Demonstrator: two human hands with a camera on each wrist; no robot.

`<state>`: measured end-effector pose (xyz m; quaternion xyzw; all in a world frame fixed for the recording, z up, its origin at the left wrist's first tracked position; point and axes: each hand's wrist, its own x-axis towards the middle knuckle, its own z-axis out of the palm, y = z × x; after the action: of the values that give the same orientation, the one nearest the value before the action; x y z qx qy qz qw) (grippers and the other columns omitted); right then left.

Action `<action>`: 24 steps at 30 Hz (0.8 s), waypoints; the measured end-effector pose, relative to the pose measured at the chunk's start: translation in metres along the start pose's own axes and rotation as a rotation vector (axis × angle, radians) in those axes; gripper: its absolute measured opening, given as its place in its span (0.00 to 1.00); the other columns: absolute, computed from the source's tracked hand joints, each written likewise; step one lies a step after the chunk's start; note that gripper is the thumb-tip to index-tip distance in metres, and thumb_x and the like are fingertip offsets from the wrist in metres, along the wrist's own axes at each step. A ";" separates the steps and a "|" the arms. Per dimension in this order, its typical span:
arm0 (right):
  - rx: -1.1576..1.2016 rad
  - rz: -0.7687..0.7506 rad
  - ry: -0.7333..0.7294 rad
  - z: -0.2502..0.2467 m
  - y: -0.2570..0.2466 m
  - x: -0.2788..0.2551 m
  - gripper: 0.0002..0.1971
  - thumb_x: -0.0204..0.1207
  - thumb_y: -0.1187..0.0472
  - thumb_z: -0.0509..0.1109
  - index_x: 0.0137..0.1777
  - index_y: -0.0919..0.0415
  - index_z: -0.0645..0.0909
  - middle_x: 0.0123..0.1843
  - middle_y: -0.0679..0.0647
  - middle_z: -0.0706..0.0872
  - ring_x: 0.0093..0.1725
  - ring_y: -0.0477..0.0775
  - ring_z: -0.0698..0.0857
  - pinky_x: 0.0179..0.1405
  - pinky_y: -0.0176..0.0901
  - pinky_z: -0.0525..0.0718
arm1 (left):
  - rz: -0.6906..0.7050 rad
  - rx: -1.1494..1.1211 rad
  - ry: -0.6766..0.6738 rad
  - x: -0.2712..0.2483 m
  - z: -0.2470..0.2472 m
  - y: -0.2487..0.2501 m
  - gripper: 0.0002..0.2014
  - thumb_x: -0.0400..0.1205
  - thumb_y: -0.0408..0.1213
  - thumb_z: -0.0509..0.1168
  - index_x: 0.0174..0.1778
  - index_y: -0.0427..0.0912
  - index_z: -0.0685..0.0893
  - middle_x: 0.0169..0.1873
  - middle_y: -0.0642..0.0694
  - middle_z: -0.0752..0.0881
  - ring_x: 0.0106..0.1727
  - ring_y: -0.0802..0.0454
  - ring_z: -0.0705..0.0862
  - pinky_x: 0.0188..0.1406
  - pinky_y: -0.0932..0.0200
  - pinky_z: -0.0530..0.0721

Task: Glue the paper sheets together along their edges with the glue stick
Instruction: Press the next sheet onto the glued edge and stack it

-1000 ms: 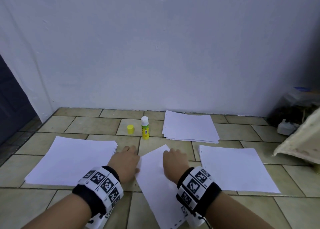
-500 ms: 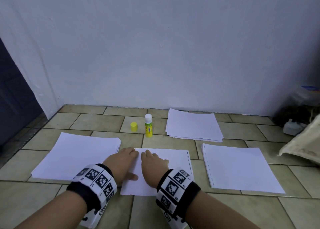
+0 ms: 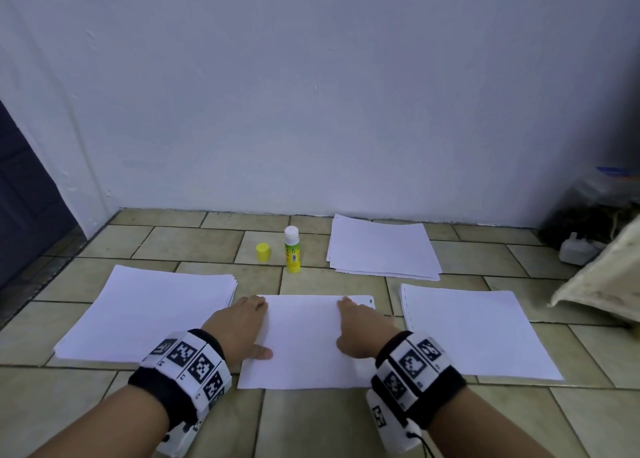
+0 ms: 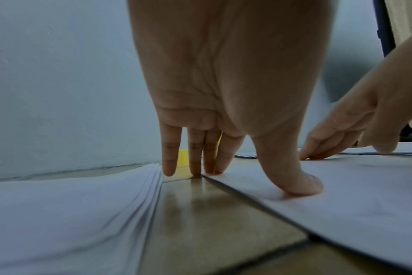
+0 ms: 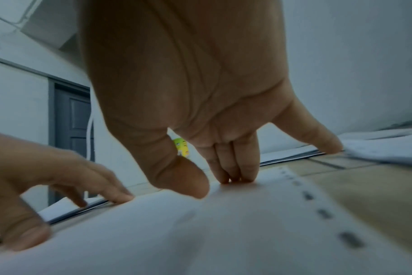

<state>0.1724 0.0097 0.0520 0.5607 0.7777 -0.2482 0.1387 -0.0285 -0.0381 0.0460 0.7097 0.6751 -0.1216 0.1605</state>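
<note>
White paper sheet [image 3: 304, 343] is lying flat on the tiled floor [image 3: 194, 246], square to the person, with a row of punched holes running along its right edge. Left hand [image 3: 239, 326] is pressing on the sheet's left edge, fingers [image 4: 195, 158] straight and close together, thumb flat on the paper; nothing is gripped. Right hand [image 3: 360, 329] is resting on the sheet's right part, straight fingertips [image 5: 233, 174] touching near the far edge, also gripping nothing. Glue stick [image 3: 292, 250] is standing upright and uncapped beyond the sheet, its yellow cap [image 3: 262, 252] sitting just to its left. Three paper stacks are lying around the sheet: one to the left [image 3: 145, 315], one to the right [image 3: 474, 333], one farther back [image 3: 381, 250] near the white wall [image 3: 311, 94].
</note>
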 end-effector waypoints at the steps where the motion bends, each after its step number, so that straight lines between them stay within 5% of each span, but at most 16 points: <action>1: 0.016 0.011 0.016 -0.001 0.007 0.000 0.33 0.78 0.63 0.59 0.82 0.65 0.53 0.74 0.57 0.73 0.71 0.58 0.74 0.67 0.54 0.73 | 0.002 0.003 -0.003 0.000 0.000 0.000 0.45 0.80 0.57 0.65 0.84 0.37 0.50 0.83 0.48 0.54 0.81 0.51 0.60 0.76 0.53 0.69; 3: 0.019 0.020 0.035 -0.003 0.013 -0.001 0.28 0.79 0.58 0.62 0.78 0.65 0.61 0.68 0.58 0.77 0.67 0.58 0.77 0.59 0.47 0.76 | 0.000 0.025 -0.008 0.000 -0.002 0.001 0.45 0.80 0.58 0.65 0.84 0.37 0.51 0.82 0.48 0.56 0.80 0.51 0.62 0.75 0.53 0.70; 9: -0.204 -0.028 0.069 -0.004 -0.005 -0.003 0.27 0.76 0.54 0.73 0.69 0.68 0.70 0.68 0.60 0.74 0.67 0.59 0.76 0.65 0.49 0.77 | -0.033 0.273 -0.017 0.003 -0.022 0.022 0.39 0.73 0.60 0.71 0.72 0.37 0.71 0.69 0.43 0.70 0.70 0.45 0.69 0.67 0.51 0.73; 13: -0.316 0.004 0.173 0.002 -0.018 -0.003 0.22 0.80 0.63 0.65 0.72 0.67 0.68 0.72 0.63 0.67 0.72 0.63 0.67 0.67 0.52 0.75 | 0.151 0.174 -0.024 0.008 -0.018 0.040 0.47 0.70 0.39 0.79 0.80 0.40 0.57 0.80 0.45 0.56 0.76 0.43 0.67 0.71 0.47 0.74; 16: -0.310 0.037 0.165 0.004 -0.026 -0.004 0.21 0.80 0.65 0.61 0.73 0.66 0.67 0.71 0.63 0.68 0.72 0.62 0.70 0.64 0.52 0.78 | 0.215 0.187 -0.091 0.005 -0.015 0.043 0.43 0.76 0.38 0.73 0.83 0.39 0.56 0.82 0.44 0.55 0.80 0.46 0.62 0.76 0.48 0.69; 20: -0.247 0.026 0.150 0.009 -0.037 0.001 0.18 0.81 0.61 0.63 0.69 0.65 0.71 0.69 0.61 0.73 0.67 0.60 0.77 0.52 0.47 0.78 | 0.180 0.159 -0.074 -0.003 -0.018 0.045 0.28 0.79 0.44 0.70 0.73 0.40 0.72 0.68 0.43 0.73 0.67 0.44 0.76 0.64 0.52 0.77; 24: -0.277 -0.139 0.130 0.012 -0.050 0.001 0.28 0.76 0.55 0.73 0.71 0.66 0.69 0.69 0.62 0.71 0.68 0.63 0.75 0.64 0.52 0.75 | 0.106 0.181 -0.024 -0.003 -0.017 0.052 0.13 0.84 0.35 0.60 0.62 0.35 0.81 0.51 0.40 0.80 0.59 0.42 0.83 0.54 0.55 0.79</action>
<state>0.1244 -0.0085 0.0530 0.4959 0.8487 -0.1109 0.1464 0.0229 -0.0359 0.0658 0.7545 0.6208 -0.1821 0.1101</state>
